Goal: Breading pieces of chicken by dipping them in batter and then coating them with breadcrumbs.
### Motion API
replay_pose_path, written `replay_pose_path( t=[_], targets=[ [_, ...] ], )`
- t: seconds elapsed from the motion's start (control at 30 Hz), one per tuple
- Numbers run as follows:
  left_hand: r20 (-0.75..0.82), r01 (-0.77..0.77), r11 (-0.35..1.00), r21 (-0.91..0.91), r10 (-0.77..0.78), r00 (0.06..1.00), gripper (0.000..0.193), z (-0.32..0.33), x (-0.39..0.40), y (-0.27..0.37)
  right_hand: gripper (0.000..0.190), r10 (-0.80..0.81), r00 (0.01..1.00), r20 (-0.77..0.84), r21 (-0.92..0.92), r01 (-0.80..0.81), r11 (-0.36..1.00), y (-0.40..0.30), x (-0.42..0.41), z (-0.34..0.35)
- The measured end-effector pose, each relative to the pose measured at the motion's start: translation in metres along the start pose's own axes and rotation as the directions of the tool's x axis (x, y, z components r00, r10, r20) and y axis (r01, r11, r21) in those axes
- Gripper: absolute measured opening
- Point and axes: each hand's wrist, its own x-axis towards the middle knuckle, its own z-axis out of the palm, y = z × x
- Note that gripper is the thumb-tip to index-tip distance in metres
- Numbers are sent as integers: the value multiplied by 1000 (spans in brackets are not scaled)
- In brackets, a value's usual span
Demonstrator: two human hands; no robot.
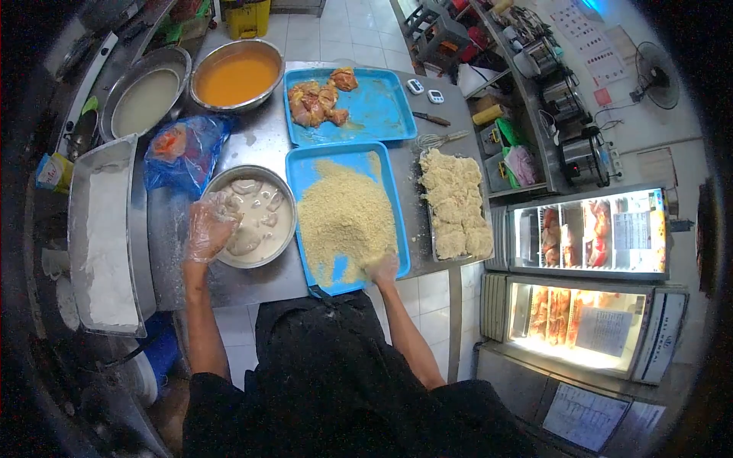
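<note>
My left hand (211, 232), in a clear plastic glove, reaches over the near-left rim of a round metal bowl (293, 200). Its fingertips are by the milky batter, coated with white; whether they grip a piece is hidden. Several pale meat pieces (245, 240) sit in the liquid. At the near-right corner of a blue tray (396, 200), my right hand (383, 268) touches a mound of yellowish breadcrumbs (346, 212). That hand looks gloved too, and its fingers are blurred against the crumbs. Bare blue tray bottom shows near the front edge.
Beyond is a second blue tray (383, 109) with raw chicken pieces (312, 106). Crumb-coated pieces (455, 200) fill a tray at right, near a whisk (441, 139) and knife (432, 118). Left stand a flour bin (143, 229), blue plastic bag (186, 151) and orange-liquid bowl (278, 80).
</note>
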Motion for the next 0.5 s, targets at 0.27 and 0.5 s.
replay_pose_path(
  t=[0.27,0.5],
  targets=[
    [12,95,994,51,-96,995,28,-7,-7,3,87,-204,910,360,589,-52,806,-53,20,-116],
    [-4,22,999,24,-22,1000,28,17,-3,-11,101,-179,963,202,-197,219,956,-28,-30,-37]
  ],
)
